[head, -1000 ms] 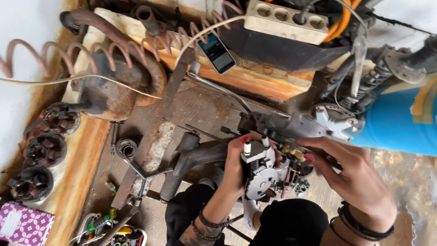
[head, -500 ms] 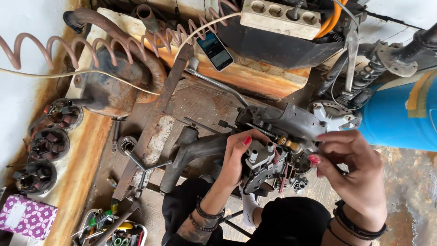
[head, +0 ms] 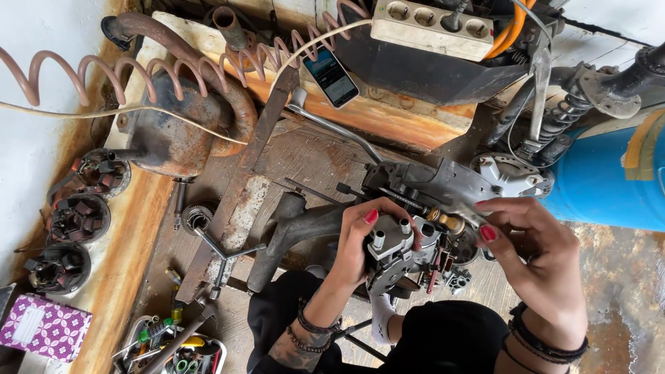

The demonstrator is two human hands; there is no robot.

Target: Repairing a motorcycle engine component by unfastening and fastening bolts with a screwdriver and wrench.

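My left hand (head: 360,239) grips a grey metal carburettor-like part (head: 398,253) from its left side, fingers wrapped over the top. My right hand (head: 530,260) is at the part's right end, fingertips pinching near a small brass fitting (head: 447,221) on it. Both hands hold the assembly above my lap, just in front of a larger grey engine casting (head: 450,183) on the wooden floor.
A phone (head: 331,76) lies on a rusty beam behind. A rusty exhaust pipe (head: 180,131), coiled hose (head: 90,69) and long wrench (head: 332,128) lie left. Stator coils (head: 76,218), a purple box (head: 45,325) and a tool tray (head: 176,346) sit lower left; a blue drum (head: 603,187) stands right.
The view has shifted slightly. My left hand moved up over the part's top, and my right hand opened from a closed grip to a fingertip pinch at the brass fitting.
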